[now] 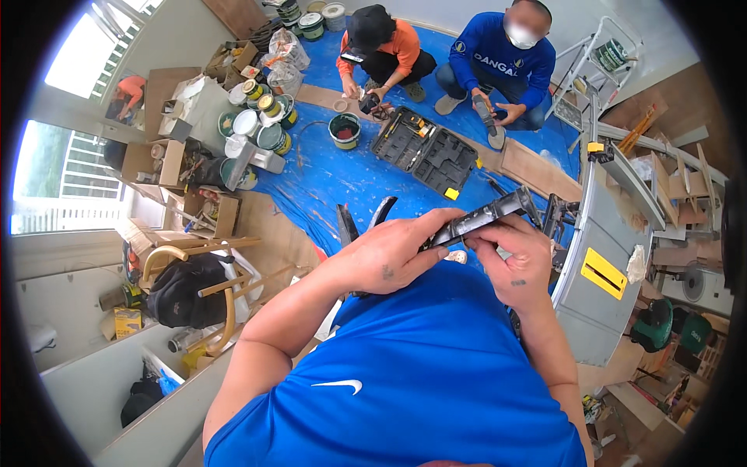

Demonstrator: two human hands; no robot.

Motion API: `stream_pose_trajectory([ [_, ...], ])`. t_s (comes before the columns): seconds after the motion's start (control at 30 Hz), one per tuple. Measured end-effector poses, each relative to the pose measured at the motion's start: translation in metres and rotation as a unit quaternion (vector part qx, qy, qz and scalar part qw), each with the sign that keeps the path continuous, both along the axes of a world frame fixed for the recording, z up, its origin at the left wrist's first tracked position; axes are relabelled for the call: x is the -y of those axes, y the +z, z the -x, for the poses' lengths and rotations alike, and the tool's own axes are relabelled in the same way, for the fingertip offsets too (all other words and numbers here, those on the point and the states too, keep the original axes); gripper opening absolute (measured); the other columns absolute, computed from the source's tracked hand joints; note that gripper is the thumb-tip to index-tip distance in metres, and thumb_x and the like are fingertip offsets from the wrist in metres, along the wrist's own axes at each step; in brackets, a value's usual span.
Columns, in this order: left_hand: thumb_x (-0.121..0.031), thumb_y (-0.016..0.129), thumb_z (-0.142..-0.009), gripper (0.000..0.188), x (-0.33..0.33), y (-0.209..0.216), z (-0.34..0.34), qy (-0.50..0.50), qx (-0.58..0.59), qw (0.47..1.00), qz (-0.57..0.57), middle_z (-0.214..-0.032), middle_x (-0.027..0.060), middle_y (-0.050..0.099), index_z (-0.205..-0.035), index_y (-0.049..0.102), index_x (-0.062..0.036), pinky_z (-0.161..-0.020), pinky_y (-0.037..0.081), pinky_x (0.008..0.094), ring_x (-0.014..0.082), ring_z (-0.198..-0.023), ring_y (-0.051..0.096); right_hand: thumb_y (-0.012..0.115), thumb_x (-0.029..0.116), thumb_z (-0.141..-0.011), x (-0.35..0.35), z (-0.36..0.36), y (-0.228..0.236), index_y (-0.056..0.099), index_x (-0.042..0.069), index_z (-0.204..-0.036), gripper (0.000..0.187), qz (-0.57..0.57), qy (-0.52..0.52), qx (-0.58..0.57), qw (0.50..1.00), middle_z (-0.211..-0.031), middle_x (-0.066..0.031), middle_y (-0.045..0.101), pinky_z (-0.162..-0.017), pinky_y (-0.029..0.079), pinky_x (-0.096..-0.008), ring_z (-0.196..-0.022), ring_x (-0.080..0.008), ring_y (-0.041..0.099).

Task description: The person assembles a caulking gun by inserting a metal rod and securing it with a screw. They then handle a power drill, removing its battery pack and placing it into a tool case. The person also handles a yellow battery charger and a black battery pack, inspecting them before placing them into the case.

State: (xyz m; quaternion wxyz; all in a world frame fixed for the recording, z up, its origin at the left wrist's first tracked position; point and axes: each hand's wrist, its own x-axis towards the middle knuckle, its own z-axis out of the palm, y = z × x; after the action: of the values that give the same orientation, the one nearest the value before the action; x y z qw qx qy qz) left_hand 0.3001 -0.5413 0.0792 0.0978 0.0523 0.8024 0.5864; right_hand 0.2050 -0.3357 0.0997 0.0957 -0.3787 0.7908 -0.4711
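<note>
head view: an open dark tool case [450, 161] lies on a blue floor sheet [302, 185], and on the near side of that case the person's two bare hands work at one thing, a long black tool [489, 215] (its exact kind is hard to tell). the left hand [398, 253] has its grip closed around the tool's near end, thumb along the top; the right hand [515, 261] has its grip on the same tool farther along, thumb and fingers pinching it from beneath. the tool is held tilted, its far end pointing up and to the right, in front of the person's blue shirt [436, 350].

just left of the case stands a bucket [343, 143] with something dark red inside; farther left of the case are grouped paint cans [272, 138]. beyond the case crouch two people: a person in orange [405, 53] with a dark tool [369, 103], and, to the right, a masked person in blue [502, 62] holding a grey tool [484, 114]. right of the case and nearer is a grey worktop [583, 331] with a slotted yellow plate [604, 273] in it.
</note>
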Motion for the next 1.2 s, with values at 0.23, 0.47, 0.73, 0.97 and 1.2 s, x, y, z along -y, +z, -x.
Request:
stream_pose_trajectory([
  [0.23,-0.014,0.06,-0.098,0.054,-0.0011,0.0034,0.001,0.005,0.027,1.0,-0.003,-0.108,0.025,0.069,-0.149,0.042,-0.006,-0.084,0.051,0.0495,0.0443,-0.103,0.066,0.074,-0.007,-0.083,-0.0001,-0.0001,-0.0073,0.076,0.002,-0.097,0.017,0.009,-0.001,-0.046,0.999,-0.094,-0.0122,0.074,-0.07,0.059,-0.0338,-0.082,-0.0266,0.074],
  [0.47,-0.016,0.061,-0.098,0.055,-0.0027,-0.0041,-0.003,0.024,0.044,0.999,0.001,-0.113,0.0232,0.069,-0.15,0.043,-0.0069,-0.088,0.051,0.0456,0.0429,-0.106,0.066,0.075,-0.002,-0.084,0.0015,-0.0005,-0.0087,0.076,0.003,-0.097,0.015,0.049,0.001,-0.029,0.998,-0.092,-0.0104,0.073,-0.069,0.057,-0.0348,-0.08,-0.0279,0.072],
  [0.73,-0.008,0.058,-0.097,0.056,-0.0051,-0.0031,-0.0031,0.016,0.03,0.999,0.007,-0.104,0.0162,0.072,-0.15,0.042,-0.001,-0.082,0.053,0.0396,0.0287,-0.09,0.069,0.076,0.003,-0.085,-0.0033,-0.0028,-0.0109,0.077,0.007,-0.097,0.013,0.049,0.005,-0.023,0.999,-0.092,-0.0079,0.073,-0.068,0.056,-0.0353,-0.08,-0.0277,0.071],
  [0.97,-0.011,0.06,-0.097,0.056,-0.006,0.0016,-0.0042,0.008,0.061,0.998,0.01,-0.103,0.0181,0.071,-0.15,0.042,-0.0041,-0.083,0.052,0.042,0.0344,-0.095,0.068,0.08,-0.003,-0.08,-0.0067,-0.0031,-0.0043,0.077,0.002,-0.094,0.015,0.023,0.013,-0.064,0.998,-0.091,-0.0097,0.073,-0.065,0.056,-0.0325,-0.076,-0.0237,0.073],
  [1.2,-0.014,0.062,-0.098,0.056,-0.0066,-0.0022,-0.0053,0.01,0.049,0.999,0.012,-0.103,0.0198,0.07,-0.15,0.043,-0.0072,-0.085,0.051,0.0444,0.0402,-0.099,0.067,0.082,0.001,-0.079,-0.0072,-0.0049,-0.0037,0.077,0.003,-0.094,0.016,0.021,0.006,-0.107,0.994,-0.089,-0.0098,0.072,-0.063,0.054,-0.0332,-0.073,-0.0255,0.07],
])
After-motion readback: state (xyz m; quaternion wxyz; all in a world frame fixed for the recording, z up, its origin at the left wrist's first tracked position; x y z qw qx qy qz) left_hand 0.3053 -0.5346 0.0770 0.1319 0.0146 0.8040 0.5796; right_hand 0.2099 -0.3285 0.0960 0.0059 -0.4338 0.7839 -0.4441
